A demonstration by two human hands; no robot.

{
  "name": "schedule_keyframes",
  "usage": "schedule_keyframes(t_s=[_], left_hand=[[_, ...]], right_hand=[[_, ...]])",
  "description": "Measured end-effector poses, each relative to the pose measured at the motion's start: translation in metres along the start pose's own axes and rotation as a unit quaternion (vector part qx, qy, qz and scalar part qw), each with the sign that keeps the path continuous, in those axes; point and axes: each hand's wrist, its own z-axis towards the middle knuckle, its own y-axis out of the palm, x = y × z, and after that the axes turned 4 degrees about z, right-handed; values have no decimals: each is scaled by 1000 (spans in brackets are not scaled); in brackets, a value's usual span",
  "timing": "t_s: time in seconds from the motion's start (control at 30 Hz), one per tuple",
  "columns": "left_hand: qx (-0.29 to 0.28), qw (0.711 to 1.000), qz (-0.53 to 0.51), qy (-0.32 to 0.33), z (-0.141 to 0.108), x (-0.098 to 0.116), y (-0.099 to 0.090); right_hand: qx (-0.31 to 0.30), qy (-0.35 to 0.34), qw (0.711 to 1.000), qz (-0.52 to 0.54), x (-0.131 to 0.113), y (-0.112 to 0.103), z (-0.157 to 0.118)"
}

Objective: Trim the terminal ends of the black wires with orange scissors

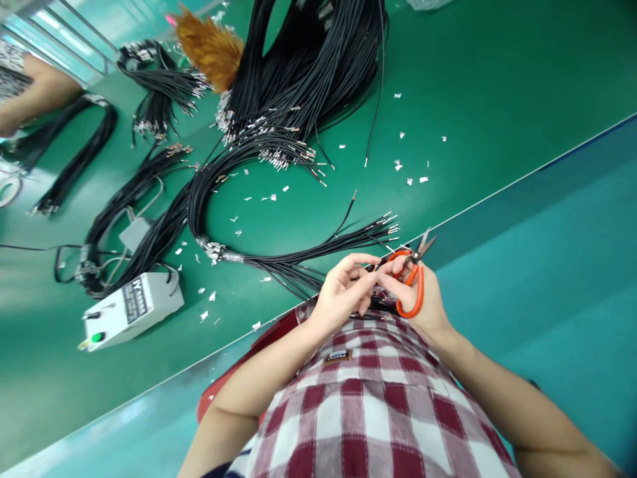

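Observation:
At the table's near edge my left hand (344, 289) pinches the end of a thin black cable, its fingertips meeting those of my right hand (423, 292). Orange-handled scissors (412, 302) hang on my right hand, blades pointing up and away and slightly apart. My right thumb and fingertips also close at the cable end; the exact grip is partly hidden. A bundle of black cables (298, 253) with pale metal tips fans out from a taped tie toward my hands. More cable ends lie under my hands, against the checked apron (368, 392).
Larger black cable bundles (318, 73) lie at the back of the green table (488, 86). A white box with a green button (134, 309) stands at left, near a brown feathery duster (209, 50). White scraps (398, 164) are scattered about. Another person's arm (47, 86) reaches in at far left.

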Motion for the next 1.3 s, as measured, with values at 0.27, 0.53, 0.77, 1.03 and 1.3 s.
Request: schedule_keyframes(t_s=[0.27, 0.53, 0.77, 1.03, 1.3], left_hand=[[26, 999, 2, -22, 1, -7, 0], [48, 994, -82, -57, 0, -2, 3], [28, 997, -61, -43, -1, -5, 4], [53, 997, 49, -21, -6, -9, 1], [79, 994, -78, -12, 1, -11, 5]], right_hand=[[-10, -32, 998, -54, 0, 2, -7], [-39, -82, 990, -108, 9, -2, -8], [-50, -68, 990, -112, 9, -7, -8], [-74, -94, 974, -190, -2, -10, -4], [-45, -125, 964, -231, -1, -7, -6]])
